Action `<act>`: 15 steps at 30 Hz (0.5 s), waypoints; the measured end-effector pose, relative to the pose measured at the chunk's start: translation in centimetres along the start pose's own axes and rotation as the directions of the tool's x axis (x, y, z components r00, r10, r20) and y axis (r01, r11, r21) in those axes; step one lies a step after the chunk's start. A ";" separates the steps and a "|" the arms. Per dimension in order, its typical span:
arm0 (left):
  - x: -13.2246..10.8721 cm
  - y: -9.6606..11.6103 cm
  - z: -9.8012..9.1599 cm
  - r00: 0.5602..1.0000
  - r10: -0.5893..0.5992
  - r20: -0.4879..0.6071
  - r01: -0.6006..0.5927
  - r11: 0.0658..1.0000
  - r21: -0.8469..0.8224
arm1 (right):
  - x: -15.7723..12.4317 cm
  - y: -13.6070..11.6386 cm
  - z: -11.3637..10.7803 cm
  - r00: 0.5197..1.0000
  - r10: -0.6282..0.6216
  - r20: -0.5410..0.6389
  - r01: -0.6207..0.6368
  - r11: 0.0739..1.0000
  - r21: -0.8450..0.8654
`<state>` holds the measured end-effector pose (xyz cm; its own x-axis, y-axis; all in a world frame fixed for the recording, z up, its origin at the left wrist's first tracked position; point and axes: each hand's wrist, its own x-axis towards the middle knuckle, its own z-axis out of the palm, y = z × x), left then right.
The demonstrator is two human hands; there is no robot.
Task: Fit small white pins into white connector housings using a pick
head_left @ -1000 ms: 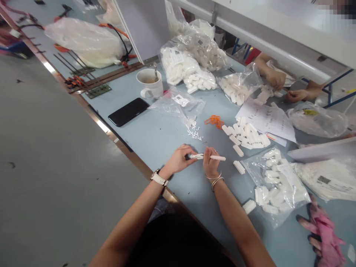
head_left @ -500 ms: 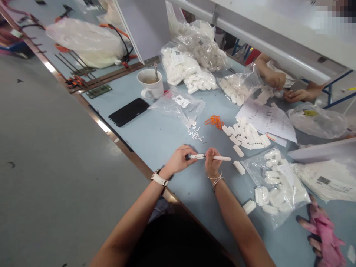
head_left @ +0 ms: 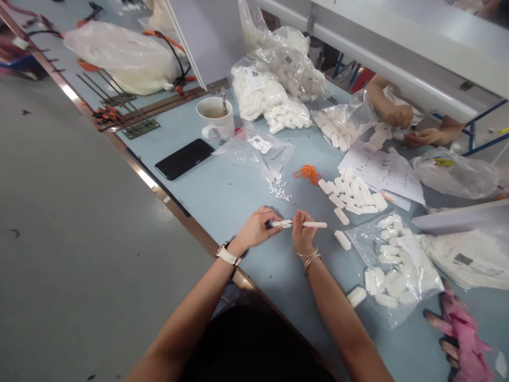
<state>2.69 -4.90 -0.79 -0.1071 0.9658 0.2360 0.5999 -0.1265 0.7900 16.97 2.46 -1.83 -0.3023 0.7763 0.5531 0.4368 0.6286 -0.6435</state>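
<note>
My left hand and my right hand hold a white marker pen level just above the blue table. The left fingers are closed on the pen's dark-tipped cap end. The right fingers pinch the barrel, whose white tail sticks out to the right. A small gap shows between cap and barrel. Tiny white pins lie scattered just beyond my hands. Loose white plastic blocks lie to the right.
An open bag of white blocks lies right of my right arm, a pink glove beyond it. A black phone, a mug, orange bands, papers and more bags lie farther off. Another person's hands work across.
The pen's barrel slid slightly right, away from the cap, then came back a little. Both hands stay in the same place.
</note>
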 end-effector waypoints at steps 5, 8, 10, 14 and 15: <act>0.0 -0.2 0.0 1.000 0.002 0.010 -0.001 1.000 -0.019 | 0.3 -0.5 -0.1 0.996 -0.082 0.025 0.083 0.995 -0.055; 0.0 -0.2 0.0 1.000 0.010 0.003 -0.010 1.000 -0.012 | 0.0 -0.5 -0.2 0.998 -0.063 -0.009 0.063 0.998 0.005; 0.0 -0.2 0.1 1.000 0.025 -0.006 -0.025 1.000 -0.001 | -0.3 -0.3 -0.3 0.999 -0.028 -0.047 0.031 0.997 0.066; 0.0 -0.2 0.1 0.999 0.034 -0.008 -0.034 0.999 0.009 | -0.6 0.0 -0.3 0.999 0.003 -0.036 0.001 0.995 0.099; 0.0 -0.1 0.0 1.000 0.031 -0.006 -0.031 0.999 0.012 | -0.6 0.1 -0.3 1.000 0.006 -0.021 -0.004 0.996 0.089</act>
<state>2.63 -4.84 -0.93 -0.0938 0.9600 0.2637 0.6121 -0.1533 0.7758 17.41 2.00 -2.09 -0.2823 0.7786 0.5605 0.3604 0.6275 -0.6902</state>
